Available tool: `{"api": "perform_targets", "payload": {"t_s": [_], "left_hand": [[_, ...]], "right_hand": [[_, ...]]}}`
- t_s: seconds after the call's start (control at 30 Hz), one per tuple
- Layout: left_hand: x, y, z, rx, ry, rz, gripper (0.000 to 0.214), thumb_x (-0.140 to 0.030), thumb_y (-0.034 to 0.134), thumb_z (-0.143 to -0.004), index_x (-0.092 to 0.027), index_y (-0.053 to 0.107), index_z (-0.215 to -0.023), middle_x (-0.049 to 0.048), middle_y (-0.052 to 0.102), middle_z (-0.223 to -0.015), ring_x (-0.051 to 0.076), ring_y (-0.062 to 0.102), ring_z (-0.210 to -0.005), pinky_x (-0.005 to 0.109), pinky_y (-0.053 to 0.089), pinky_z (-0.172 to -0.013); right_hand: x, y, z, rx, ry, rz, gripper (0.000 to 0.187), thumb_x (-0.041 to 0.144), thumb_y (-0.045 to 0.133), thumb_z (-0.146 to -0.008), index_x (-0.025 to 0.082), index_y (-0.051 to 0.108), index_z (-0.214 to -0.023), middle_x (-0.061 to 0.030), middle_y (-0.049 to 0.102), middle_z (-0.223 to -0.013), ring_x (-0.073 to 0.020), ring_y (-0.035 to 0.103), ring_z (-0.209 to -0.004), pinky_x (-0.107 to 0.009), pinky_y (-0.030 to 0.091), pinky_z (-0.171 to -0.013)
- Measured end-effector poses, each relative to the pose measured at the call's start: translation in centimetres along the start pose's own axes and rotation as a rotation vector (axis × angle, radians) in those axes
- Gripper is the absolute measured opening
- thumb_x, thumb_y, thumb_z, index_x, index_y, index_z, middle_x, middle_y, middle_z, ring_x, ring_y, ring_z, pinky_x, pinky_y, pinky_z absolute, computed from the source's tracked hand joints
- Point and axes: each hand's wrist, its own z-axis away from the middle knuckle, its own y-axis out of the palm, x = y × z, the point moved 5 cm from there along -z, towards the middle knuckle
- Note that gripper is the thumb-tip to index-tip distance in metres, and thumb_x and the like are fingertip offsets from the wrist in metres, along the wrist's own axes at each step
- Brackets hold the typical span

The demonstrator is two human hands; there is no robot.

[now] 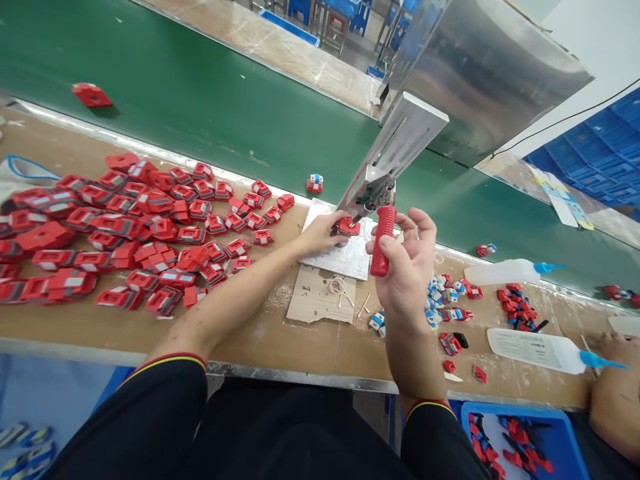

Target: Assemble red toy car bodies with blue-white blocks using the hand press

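Note:
My left hand (324,233) pinches a small red plastic part (349,227) and holds it under the head of a small metal press (373,193). My right hand (404,267) is wrapped round the press's red lever handle (383,240), which stands almost upright. The press sits on a white sheet (345,257) laid over a piece of cardboard (315,297) on the wooden bench. A large heap of red parts (125,230) lies to the left of my left arm.
A green conveyor belt (200,100) runs behind the bench, carrying a few stray parts (91,95). Small red, blue and white parts (450,300) and two white squeeze bottles (540,350) lie on the right. A blue tray (565,427) sits low right beside another person's arm (613,393).

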Motion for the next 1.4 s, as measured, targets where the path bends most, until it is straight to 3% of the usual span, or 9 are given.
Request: {"api": "perform_targets", "payload": {"t_s": [0.13, 0.33, 0.57, 0.7, 0.83, 1.03, 1.23, 1.3, 1.4], "left_hand": [[0.3, 0.0, 0.0, -0.021, 0.004, -0.008, 0.05, -0.018, 0.079, -0.082, -0.019, 0.067, -0.131, 0.0103, 0.08, -0.124, 0.027, 0.076, -0.114, 0.043, 0.058, -0.108], [0.4, 0.1, -0.1, -0.028, 0.016, -0.03, 0.049, -0.015, 0.08, -0.082, -0.017, 0.067, -0.129, 0.0088, 0.08, -0.117, 0.025, 0.076, -0.109, 0.04, 0.06, -0.101], [-0.2, -0.1, 0.1, -0.021, 0.037, -0.025, 0.043, -0.015, 0.079, -0.082, -0.017, 0.071, -0.124, 0.0052, 0.081, -0.108, 0.021, 0.076, -0.097, 0.034, 0.059, -0.092], [-0.4, -0.1, 0.2, -0.023, 0.025, 0.003, 0.041, -0.014, 0.078, -0.081, -0.015, 0.073, -0.121, 0.0035, 0.081, -0.102, 0.019, 0.075, -0.092, 0.032, 0.059, -0.088], [-0.1, 0.1, 0.2, -0.035, 0.018, 0.054, 0.041, -0.01, 0.076, -0.079, -0.017, 0.074, -0.119, 0.0027, 0.082, -0.104, 0.019, 0.075, -0.095, 0.03, 0.058, -0.087], [0.4, -0.2, 0.0, -0.042, 0.035, 0.003, 0.038, -0.008, 0.077, -0.076, -0.017, 0.076, -0.113, 0.0029, 0.08, -0.098, 0.018, 0.072, -0.088, 0.03, 0.057, -0.081], [0.0, 0.3, 0.1, -0.022, 0.048, -0.07, 0.047, -0.013, 0.076, -0.083, -0.017, 0.07, -0.129, 0.011, 0.08, -0.121, 0.024, 0.077, -0.107, 0.038, 0.061, -0.097], [-0.8, -1.0, 1.0, -0.014, 0.076, -0.161, 0.063, -0.019, 0.079, -0.084, -0.017, 0.062, -0.144, 0.0164, 0.072, -0.144, 0.03, 0.071, -0.13, 0.045, 0.057, -0.111], [-1.7, -5.8, 2.9, -0.067, 0.056, -0.426, 0.073, -0.026, 0.079, -0.088, -0.02, 0.053, -0.156, 0.016, 0.06, -0.16, 0.033, 0.058, -0.149, 0.049, 0.046, -0.127]], "right_hand": [[0.5, -0.5, -1.1, -0.031, 0.123, -0.187, 0.044, 0.041, 0.077, -0.09, 0.033, 0.05, -0.123, -0.0052, 0.057, -0.125, -0.0144, 0.068, -0.083, -0.031, 0.064, -0.066], [0.3, 0.0, -0.7, -0.059, 0.32, -0.239, 0.053, 0.041, 0.089, -0.075, 0.03, 0.05, -0.109, -0.0023, 0.062, -0.114, -0.0139, 0.069, -0.08, -0.03, 0.062, -0.065], [0.1, 1.4, 0.8, 0.397, 0.642, -0.379, 0.054, 0.06, 0.08, -0.085, 0.027, 0.051, -0.117, -0.001, 0.07, -0.089, -0.0192, 0.075, -0.076, -0.032, 0.062, -0.059], [0.2, 0.9, 0.8, 0.515, 0.673, -0.356, 0.055, 0.063, 0.079, -0.091, 0.026, 0.049, -0.119, 0.0012, 0.07, -0.084, -0.018, 0.076, -0.076, -0.03, 0.063, -0.059], [-2.2, 1.0, 0.6, 0.586, 0.579, -0.201, 0.048, 0.066, 0.071, -0.096, 0.025, 0.052, -0.114, -0.0014, 0.071, -0.088, -0.0181, 0.076, -0.085, -0.031, 0.067, -0.068], [-7.4, 1.8, 0.0, 0.466, 0.369, -0.05, 0.048, 0.072, 0.061, -0.099, 0.026, 0.053, -0.11, -0.0034, 0.069, -0.097, -0.0169, 0.075, -0.084, -0.032, 0.068, -0.071], [-8.0, 0.8, 0.4, 0.407, 0.288, -0.057, 0.06, 0.078, 0.064, -0.095, 0.028, 0.058, -0.127, -0.0076, 0.072, -0.113, -0.0175, 0.075, -0.082, -0.032, 0.066, -0.066], [-7.4, -1.1, 0.8, 0.286, 0.222, 0.0, 0.059, 0.074, 0.061, -0.098, 0.029, 0.058, -0.136, -0.0093, 0.071, -0.122, -0.0171, 0.075, -0.083, -0.031, 0.064, -0.064], [-6.1, -5.0, 1.8, 0.052, 0.136, 0.088, 0.047, 0.063, 0.061, -0.103, 0.029, 0.061, -0.134, -0.0084, 0.072, -0.118, -0.0155, 0.073, -0.079, -0.029, 0.06, -0.061]]}}
